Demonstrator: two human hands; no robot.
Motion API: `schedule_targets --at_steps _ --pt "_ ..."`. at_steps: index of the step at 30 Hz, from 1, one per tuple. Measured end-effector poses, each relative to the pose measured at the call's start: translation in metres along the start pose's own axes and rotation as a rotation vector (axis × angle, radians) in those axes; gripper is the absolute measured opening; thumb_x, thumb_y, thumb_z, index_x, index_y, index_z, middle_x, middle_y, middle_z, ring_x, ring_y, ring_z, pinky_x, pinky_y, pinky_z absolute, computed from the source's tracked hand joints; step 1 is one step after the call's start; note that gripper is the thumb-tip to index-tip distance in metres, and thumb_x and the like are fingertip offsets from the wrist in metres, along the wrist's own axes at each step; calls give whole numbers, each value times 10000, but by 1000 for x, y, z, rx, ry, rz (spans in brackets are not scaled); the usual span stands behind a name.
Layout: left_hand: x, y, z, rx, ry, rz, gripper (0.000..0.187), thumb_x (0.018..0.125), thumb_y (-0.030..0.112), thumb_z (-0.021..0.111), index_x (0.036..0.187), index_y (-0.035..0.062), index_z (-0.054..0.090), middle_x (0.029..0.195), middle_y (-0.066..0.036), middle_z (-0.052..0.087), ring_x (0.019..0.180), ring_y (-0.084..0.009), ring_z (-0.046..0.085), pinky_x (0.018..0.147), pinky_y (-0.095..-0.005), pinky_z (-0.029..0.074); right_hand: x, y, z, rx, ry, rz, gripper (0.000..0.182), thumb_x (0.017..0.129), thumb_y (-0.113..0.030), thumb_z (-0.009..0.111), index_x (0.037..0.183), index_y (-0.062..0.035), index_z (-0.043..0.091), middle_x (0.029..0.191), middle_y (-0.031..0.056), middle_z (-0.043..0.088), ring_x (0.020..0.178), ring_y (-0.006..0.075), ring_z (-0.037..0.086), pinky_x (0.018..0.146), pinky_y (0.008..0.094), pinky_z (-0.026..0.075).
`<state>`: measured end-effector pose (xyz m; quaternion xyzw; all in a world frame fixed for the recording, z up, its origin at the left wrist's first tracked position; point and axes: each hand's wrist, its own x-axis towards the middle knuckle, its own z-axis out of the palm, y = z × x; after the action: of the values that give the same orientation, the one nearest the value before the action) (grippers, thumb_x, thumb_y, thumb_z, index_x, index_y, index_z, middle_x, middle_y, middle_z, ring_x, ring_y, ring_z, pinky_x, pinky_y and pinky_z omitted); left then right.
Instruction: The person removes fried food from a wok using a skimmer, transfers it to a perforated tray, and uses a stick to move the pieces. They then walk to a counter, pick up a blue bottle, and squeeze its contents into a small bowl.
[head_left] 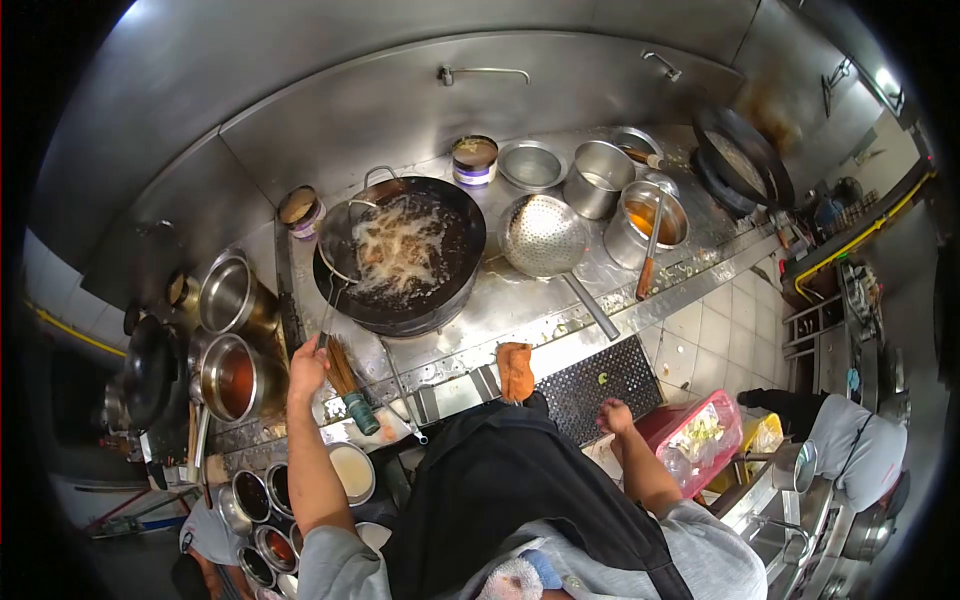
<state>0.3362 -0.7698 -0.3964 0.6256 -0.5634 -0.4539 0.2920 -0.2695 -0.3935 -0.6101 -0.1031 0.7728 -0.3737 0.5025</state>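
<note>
My left hand [309, 368] is wrapped round the handle of a long-handled skimmer [332, 262], whose round head reaches into the left side of a large black wok [462, 225]. Food is frying in the wok under bubbling oil [398, 243]. Just right of that hand, a bamboo wok brush [343, 372] with a green-bound end lies on the stove edge. My right hand [614, 415] hangs over the floor mat with its fingers curled in and nothing visible in them. A folded orange cloth [515, 372] lies on the front ledge between my hands.
A perforated ladle [545, 236] rests right of the wok, near a pot of orange liquid [672, 228]. Metal pots [229, 378] stand at left, sauce containers [275, 546] below. A pink-lined bin [690, 440] is at right. Other people [855, 450] stand nearby on both sides.
</note>
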Motion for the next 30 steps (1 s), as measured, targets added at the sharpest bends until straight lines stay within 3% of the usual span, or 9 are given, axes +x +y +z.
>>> schedule_targets --at_steps 4,7,11,19,21,23,24,27,30 --pt "-19 24 1 -134 -112 -184 445 982 82 504 1417 8 453 674 -13 541 406 -94 395 368 -275 336 -17 -33 14 -63 -15 32 370 907 -168 567 1264 -80 525 825 77 664 599 177 641 484 332 512" --pt "-35 45 0 -141 -189 -208 400 983 91 495 1373 1 495 661 -4 525 411 -96 400 380 -266 341 10 19 16 -134 -122 56 376 896 -144 566 1261 -56 545 839 84 676 604 199 647 492 334 517" --pt "-49 51 -6 -169 -223 -247 370 980 90 497 1339 5 525 661 -1 523 412 -90 402 385 -251 340 -13 51 27 -309 -182 165 315 892 -183 554 1197 -125 610 894 65 683 660 210 647 607 451 532" --pt "-78 55 -21 -240 -281 -256 416 968 79 513 1380 22 507 673 15 525 438 -70 403 398 -218 341 -28 48 15 -598 -386 -65 236 861 -161 544 1069 -120 648 889 36 681 715 178 647 664 406 533" --pt "-82 50 -23 -255 -273 -258 418 967 76 514 1382 23 505 670 15 521 441 -71 400 399 -220 339 -37 22 24 -411 -244 141 233 819 -123 561 1030 -106 659 875 40 680 715 176 651 640 400 540" --pt "-87 50 -24 -272 -264 -260 421 967 74 516 1384 24 503 668 15 517 443 -72 397 401 -222 337 -30 18 21 -279 -150 236 315 816 -103 573 1118 -101 659 878 50 681 710 178 651 613 391 545" --pt "-91 54 -24 -287 -254 -256 422 967 71 516 1387 24 501 666 14 516 445 -73 394 400 -227 334 0 50 6 -526 -262 -106 420 827 -112 591 1244 -73 617 877 65 686 689 177 649 568 365 541" --pt "-93 48 -26 -304 -249 -245 427 969 69 517 1393 26 496 664 11 519 447 -72 388 402 -234 329 -7 25 18 -288 -183 153 499 840 -136 605 1328 -42 556 875 80 691 676 179 650 537 343 536" --pt "-93 40 -26 -298 -220 -242 445 967 65 523 1409 32 482 666 10 522 446 -71 385 403 -236 327 -24 9 30 -281 -110 161 485 851 -145 597 1320 -29 552 857 85 688 655 175 644 500 330 520"
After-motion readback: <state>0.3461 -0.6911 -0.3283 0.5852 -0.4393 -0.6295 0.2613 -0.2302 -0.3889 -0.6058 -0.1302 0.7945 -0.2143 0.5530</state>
